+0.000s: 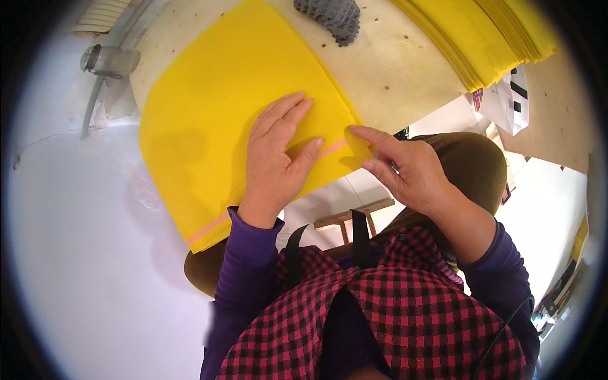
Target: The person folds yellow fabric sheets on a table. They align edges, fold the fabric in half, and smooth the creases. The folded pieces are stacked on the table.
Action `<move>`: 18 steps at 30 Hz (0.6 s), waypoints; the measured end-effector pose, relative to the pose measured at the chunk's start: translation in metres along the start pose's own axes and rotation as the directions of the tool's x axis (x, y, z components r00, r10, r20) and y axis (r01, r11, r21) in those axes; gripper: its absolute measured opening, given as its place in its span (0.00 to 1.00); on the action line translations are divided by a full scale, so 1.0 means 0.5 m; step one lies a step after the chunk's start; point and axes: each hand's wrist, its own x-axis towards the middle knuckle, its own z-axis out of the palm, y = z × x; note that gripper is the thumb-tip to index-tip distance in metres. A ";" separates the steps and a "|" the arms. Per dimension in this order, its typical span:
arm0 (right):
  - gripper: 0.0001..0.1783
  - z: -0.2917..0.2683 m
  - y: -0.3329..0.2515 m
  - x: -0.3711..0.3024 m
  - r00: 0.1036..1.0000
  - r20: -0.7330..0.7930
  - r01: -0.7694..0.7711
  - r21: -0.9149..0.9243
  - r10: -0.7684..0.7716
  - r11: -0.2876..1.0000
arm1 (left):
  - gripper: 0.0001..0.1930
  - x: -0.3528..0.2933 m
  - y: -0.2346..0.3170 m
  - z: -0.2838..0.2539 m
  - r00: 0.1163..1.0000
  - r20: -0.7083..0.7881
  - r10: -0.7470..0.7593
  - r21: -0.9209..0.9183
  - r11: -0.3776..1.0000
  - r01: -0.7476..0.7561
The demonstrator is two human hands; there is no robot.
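Observation:
A flat stack of yellow fabric-like sheets (pixel 196 120) lies on the pale wooden table, its near end overhanging the front edge. A narrow pink stripe (pixel 332 149) runs along that end. My left hand (pixel 273 158) rests open on the stack, palm down, fingers stretched forward and thumb apart. At the right near corner, the index fingertip of my right hand (pixel 411 171) touches or nearly touches the sheets' edge. Its thumb stands apart from the index finger, and the other fingers are curled and mostly hidden. A small shiny spot shows between thumb and index; I cannot make it out.
A dark grey textured object (pixel 332 18) sits on the table (pixel 386 69) at the back. Piled yellow sheets (pixel 465 41) lie at the far right, above a white bag (pixel 506 104). A pipe fitting (pixel 111 61) is by the left wall. Below is a wooden stool-like frame (pixel 354 214).

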 end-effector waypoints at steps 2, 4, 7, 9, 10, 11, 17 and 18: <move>0.27 0.001 -0.001 0.003 1.000 0.006 0.008 -0.020 -0.008 1.000 | 0.23 0.001 -0.003 -0.001 1.000 0.001 0.007 -0.002 1.000 -0.007; 0.28 0.002 -0.001 0.006 1.000 0.003 0.025 -0.044 -0.025 0.999 | 0.24 0.002 -0.003 -0.002 1.000 -0.004 0.009 -0.014 1.000 -0.009; 0.29 0.006 -0.001 0.009 1.000 0.001 0.028 -0.039 -0.028 0.999 | 0.26 0.001 0.001 -0.003 1.000 -0.001 0.000 -0.016 1.000 0.000; 0.29 0.006 0.000 0.010 1.000 0.015 0.014 -0.015 -0.013 1.000 | 0.27 0.002 0.004 -0.004 1.000 -0.001 -0.008 -0.014 1.000 0.008; 0.29 0.006 0.001 0.011 1.000 0.024 0.004 -0.003 -0.003 1.000 | 0.27 0.003 0.005 -0.003 1.000 -0.004 -0.010 -0.014 1.000 0.010; 0.30 0.005 0.001 0.011 1.000 0.023 0.008 -0.001 -0.008 1.000 | 0.28 0.004 0.005 -0.003 1.000 -0.007 -0.014 -0.013 1.000 0.014; 0.29 0.004 0.000 0.016 1.000 0.022 0.004 -0.004 -0.004 1.000 | 0.28 0.003 0.005 -0.005 1.000 -0.026 0.005 -0.001 1.000 -0.005; 0.29 0.003 -0.002 0.018 1.000 0.015 0.002 0.000 -0.002 1.000 | 0.27 0.002 0.004 -0.004 0.999 -0.031 0.007 -0.005 1.000 -0.007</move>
